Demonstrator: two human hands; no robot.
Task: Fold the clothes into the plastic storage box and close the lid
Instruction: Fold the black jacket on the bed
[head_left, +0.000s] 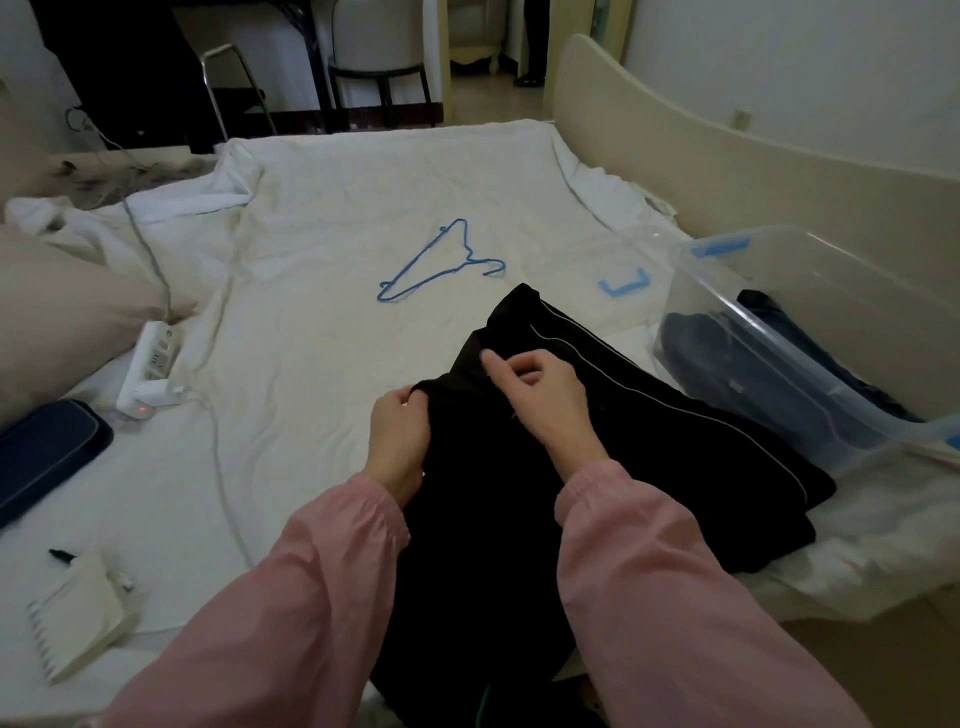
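Note:
Black trousers (639, 431) with a thin white side stripe lie on the white bed sheet, running from the near edge toward the middle. My left hand (397, 431) pinches a fold of the black cloth at its left edge. My right hand (540, 395) rests on top of the trousers with fingers curled, pinching the fabric near the upper end. A clear plastic storage box (779, 332) stands open at the right, holding dark folded clothes (727, 374). Its clear lid (623, 283) with a blue latch lies flat on the bed left of the box.
A blue wire hanger (441, 262) lies mid-bed beyond the trousers. A white power strip (150, 364) with cables sits left, near a navy case (41, 452), a notepad (78, 618) and a pen. The cream bed frame (727, 156) runs along the right.

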